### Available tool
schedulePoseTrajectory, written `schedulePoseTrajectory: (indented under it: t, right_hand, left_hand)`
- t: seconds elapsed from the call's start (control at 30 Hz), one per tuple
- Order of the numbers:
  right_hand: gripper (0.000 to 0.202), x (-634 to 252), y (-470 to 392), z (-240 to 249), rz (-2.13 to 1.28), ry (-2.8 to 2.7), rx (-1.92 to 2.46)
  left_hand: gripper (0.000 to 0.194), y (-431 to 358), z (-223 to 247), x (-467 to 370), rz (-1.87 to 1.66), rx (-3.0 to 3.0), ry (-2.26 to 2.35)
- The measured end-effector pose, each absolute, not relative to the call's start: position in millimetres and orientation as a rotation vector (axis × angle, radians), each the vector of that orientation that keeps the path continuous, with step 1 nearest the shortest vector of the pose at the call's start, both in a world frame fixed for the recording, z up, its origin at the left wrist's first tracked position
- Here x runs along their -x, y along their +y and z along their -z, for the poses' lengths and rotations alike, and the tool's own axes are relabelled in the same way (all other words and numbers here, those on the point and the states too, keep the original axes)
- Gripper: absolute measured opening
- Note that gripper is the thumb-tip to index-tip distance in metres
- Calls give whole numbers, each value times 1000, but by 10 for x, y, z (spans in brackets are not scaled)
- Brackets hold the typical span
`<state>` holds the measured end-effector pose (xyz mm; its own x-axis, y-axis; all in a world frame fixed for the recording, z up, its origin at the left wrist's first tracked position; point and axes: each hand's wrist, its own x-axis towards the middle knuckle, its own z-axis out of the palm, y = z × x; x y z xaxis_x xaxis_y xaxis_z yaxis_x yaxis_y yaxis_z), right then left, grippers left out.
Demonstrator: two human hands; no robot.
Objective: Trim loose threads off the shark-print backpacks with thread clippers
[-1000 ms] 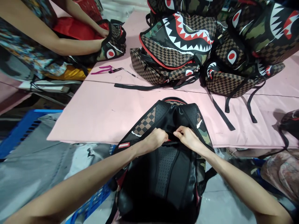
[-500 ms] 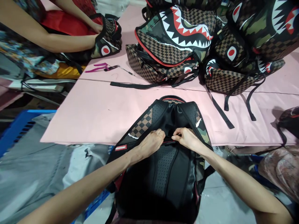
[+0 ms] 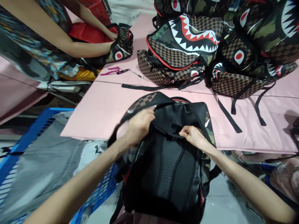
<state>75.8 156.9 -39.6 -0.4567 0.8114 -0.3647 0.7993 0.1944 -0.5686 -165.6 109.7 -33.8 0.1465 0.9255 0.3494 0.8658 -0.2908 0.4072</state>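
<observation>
A black backpack point(image 3: 171, 168) stands upright against the table edge, its padded back and shoulder straps facing me. My left hand point(image 3: 140, 123) is closed at the inner edge of the left shoulder strap point(image 3: 161, 99), which is lifted and bowed outward; motion blurs its fingers slightly. With thumb and fingers pinched together, my right hand point(image 3: 190, 135) holds the black fabric at the seam above the mesh back panel. The exact bit between its fingertips is too small to tell.
Checkered shark-print backpacks point(image 3: 182, 46) are piled on the pink table point(image 3: 93, 112). Magenta-handled snips point(image 3: 112, 71) lie at the left. Another person's hands point(image 3: 109, 43) reach into a bag. A blue crate point(image 3: 42, 124) holds grey fabric at the lower left.
My left hand has left the centre seam, moving up and left, and the left strap has risen. My right hand still pinches near the seam. The view has shifted left.
</observation>
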Motion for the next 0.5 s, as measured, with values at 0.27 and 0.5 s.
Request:
schedulePoseTrajectory:
  t: [0.27,0.5]
  right_hand:
    - [19,-741,1630,431,-1082,-2326,1594]
    - [44,-884,1838,633,-681,-2133,1427]
  left_hand:
    - [23,1406,-134,2170,-963,-1616,1873]
    - [26,1667,107,2205,-1126,-1502,1704]
